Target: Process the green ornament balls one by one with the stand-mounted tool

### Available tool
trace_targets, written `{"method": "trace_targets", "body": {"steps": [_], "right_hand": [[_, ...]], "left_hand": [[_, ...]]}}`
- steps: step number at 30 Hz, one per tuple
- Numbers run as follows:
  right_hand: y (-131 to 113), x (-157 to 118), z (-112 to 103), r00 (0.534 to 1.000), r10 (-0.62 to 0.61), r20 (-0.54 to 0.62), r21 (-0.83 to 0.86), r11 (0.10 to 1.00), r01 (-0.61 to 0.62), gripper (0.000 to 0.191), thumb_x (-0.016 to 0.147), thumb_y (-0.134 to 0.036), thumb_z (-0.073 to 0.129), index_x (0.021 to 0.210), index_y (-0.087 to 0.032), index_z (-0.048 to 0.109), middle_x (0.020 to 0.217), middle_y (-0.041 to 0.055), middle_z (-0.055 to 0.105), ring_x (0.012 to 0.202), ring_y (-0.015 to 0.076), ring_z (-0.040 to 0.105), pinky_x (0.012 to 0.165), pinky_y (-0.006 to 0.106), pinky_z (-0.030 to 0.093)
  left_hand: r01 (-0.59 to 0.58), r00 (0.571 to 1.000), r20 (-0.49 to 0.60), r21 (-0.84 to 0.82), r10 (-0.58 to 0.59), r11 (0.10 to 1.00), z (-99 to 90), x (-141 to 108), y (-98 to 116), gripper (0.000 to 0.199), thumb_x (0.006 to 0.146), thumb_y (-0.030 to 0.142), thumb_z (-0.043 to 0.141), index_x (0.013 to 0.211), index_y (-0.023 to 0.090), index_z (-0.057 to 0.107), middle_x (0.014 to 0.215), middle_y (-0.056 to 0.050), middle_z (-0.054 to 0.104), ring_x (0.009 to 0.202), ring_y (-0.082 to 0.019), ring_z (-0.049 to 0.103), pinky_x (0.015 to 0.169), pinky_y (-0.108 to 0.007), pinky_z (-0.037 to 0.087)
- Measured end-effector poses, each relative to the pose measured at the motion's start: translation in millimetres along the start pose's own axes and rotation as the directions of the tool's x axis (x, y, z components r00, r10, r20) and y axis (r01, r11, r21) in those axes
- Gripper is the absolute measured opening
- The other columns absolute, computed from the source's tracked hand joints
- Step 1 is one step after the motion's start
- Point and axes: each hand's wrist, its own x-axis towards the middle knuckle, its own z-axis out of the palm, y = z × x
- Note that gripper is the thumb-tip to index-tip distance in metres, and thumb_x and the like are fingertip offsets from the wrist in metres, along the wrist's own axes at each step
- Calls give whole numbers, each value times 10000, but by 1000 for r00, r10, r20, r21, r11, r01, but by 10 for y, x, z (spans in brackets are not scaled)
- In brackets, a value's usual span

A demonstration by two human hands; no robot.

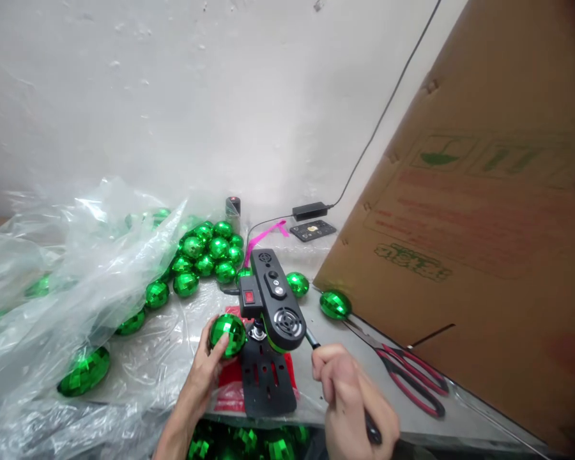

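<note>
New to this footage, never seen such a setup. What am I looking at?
There is no robot here: it's one picture from a camera worn on a person's head, looking forward and down at their two bare hands.

The left hand holds a shiny green ball. The right hand grips a tool with a black handle and metal shaft; its tip isn't visible. Between the hands stands a black device with a red switch, above a slotted base plate. I can't tell what it does.

On the table are more green balls, partly under clear plastic sheeting, plus red-and-black scissors and a black power adapter. A large cardboard panel stands on the right.
</note>
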Motion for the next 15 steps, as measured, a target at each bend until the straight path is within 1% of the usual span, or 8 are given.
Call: {"method": "trace_targets", "body": {"steps": [1,2,4,6,8,11,13,15], "right_hand": [[-25,32,9,1000,2,6,2,1000,-2,510,1187,-130,499,686,-218,470,616,-37,493,549,95,523,533,250,385],[-41,53,12,1000,3,20,5,1000,-3,506,1190,-124,492,693,-219,468,617,-40,484,552,93,521,537,247,390],[-50,66,2,999,5,42,6,1000,-5,495,1190,-109,478,708,-221,470,631,-40,487,560,91,521,543,247,396],[-44,53,-21,998,3,65,-2,1000,-3,478,1188,-100,466,726,-221,491,647,-36,503,562,91,527,541,251,395],[-34,33,-43,996,3,86,-15,1000,-2,450,1186,-98,460,759,-217,534,666,-32,529,564,92,540,540,255,396],[-22,10,-58,996,10,94,-26,1000,-8,418,1180,-88,458,802,-211,584,688,-27,553,569,96,553,542,267,396],[-16,-2,-58,996,10,84,-27,1000,-7,417,1176,-85,462,803,-210,598,683,-25,535,576,108,552,539,280,393],[-12,-14,-56,997,13,77,-31,999,-11,420,1175,-93,467,799,-209,615,673,-24,510,584,121,553,531,288,388]], "left_hand": [[19,1000,17,-28,-19,999,11,-72,-54,990,877,829,834,1634,256,554,1536,-192,765,1317,-414,814,1065,-557,693],[12,1000,18,-2,-12,1000,32,-130,-115,950,914,834,799,1636,263,564,1560,-189,758,1371,-414,793,1100,-554,680],[-69,998,-2,143,70,987,93,-199,-249,893,950,824,756,1621,257,595,1631,-183,722,1513,-411,706,1220,-546,615],[-163,986,15,318,167,934,160,-221,-385,898,932,784,776,1610,221,602,1683,-193,683,1608,-419,620,1320,-553,530],[-216,973,26,443,229,870,216,-226,-501,887,914,718,787,1604,194,593,1668,-210,690,1602,-437,619,1333,-596,508],[-277,954,62,557,293,783,265,-246,-612,816,880,562,825,1581,206,605,1604,-209,732,1534,-455,668,1298,-671,520],[-347,927,107,605,359,716,279,-266,-654,782,849,472,848,1552,208,627,1576,-212,744,1507,-468,678,1281,-709,521],[-415,892,141,634,430,653,287,-281,-694,747,849,409,848,1537,209,638,1560,-215,746,1495,-471,682,1259,-721,539]]}}
